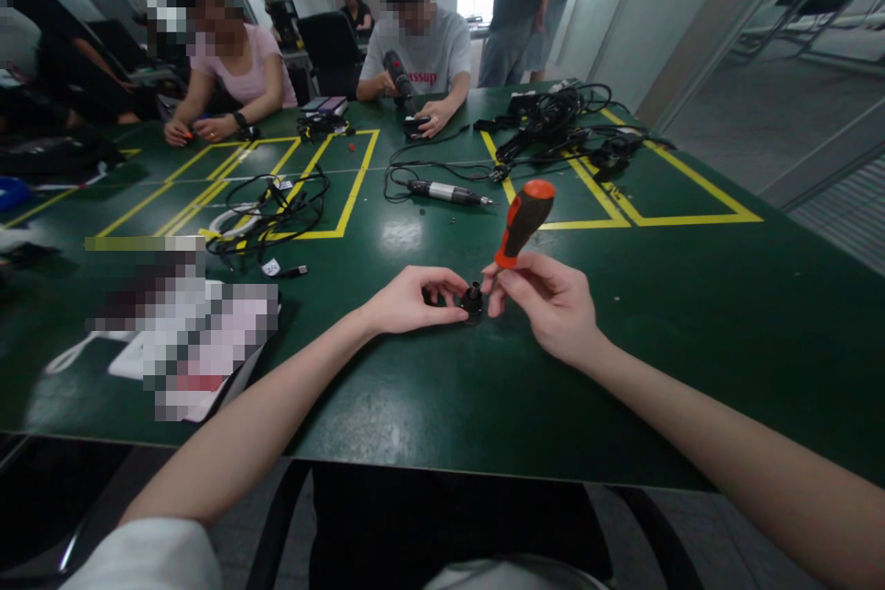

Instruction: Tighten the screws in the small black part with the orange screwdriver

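A small black round part (472, 300) with a narrow metallic-looking top stands on the green table (387, 387). My left hand (421, 300) pinches this part from its left side, thumb in front and fingers behind. Just to the right, my right hand (553, 300) holds a screwdriver (525, 223) with an orange and dark handle. Its handle points up and leans right, and the fingers close round its lower end. The shaft and tip are mostly hidden by the fingers, so I cannot tell whether the tip touches the black part.
An electric screwdriver (449, 194) lies beyond my hands. Tangled black cables (553, 124) fill the back right, with more cables (297, 207) at left. A pixelated pouch-like item (221, 341) lies near my left forearm. Across the table, a person (418, 55) holds a power drill (399, 74).
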Action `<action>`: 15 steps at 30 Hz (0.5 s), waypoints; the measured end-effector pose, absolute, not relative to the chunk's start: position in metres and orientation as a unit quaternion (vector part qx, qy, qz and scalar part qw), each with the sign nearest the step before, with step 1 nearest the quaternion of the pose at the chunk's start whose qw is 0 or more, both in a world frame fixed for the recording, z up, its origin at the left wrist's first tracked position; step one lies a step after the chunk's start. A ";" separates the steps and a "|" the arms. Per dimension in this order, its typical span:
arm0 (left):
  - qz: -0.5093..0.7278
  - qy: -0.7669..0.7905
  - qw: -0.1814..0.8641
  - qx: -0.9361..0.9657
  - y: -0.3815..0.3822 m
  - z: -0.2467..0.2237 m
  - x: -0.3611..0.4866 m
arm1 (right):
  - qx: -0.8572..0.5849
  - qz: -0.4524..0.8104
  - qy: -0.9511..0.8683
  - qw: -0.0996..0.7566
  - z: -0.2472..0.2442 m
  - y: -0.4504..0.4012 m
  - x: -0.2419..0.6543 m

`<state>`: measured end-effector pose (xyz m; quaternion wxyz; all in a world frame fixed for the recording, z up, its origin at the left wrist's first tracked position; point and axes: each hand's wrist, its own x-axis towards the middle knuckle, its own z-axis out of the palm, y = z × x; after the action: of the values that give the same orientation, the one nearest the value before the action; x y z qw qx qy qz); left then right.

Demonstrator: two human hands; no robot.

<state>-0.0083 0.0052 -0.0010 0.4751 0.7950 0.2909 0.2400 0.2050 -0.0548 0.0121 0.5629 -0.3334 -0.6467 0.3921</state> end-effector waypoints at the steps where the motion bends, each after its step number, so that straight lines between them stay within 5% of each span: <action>1: 0.239 0.292 0.475 0.795 0.005 -0.001 -0.008 | -0.329 0.393 -0.646 0.566 0.012 -0.055 0.205; 15: 0.240 0.295 0.471 0.796 0.004 -0.003 -0.008 | -0.340 0.381 -0.651 0.561 0.015 -0.054 0.205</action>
<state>-0.0076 0.0040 -0.0030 0.4712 0.7957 0.2954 0.2401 0.2050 -0.0541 0.0147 0.5614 -0.3403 -0.6511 0.3808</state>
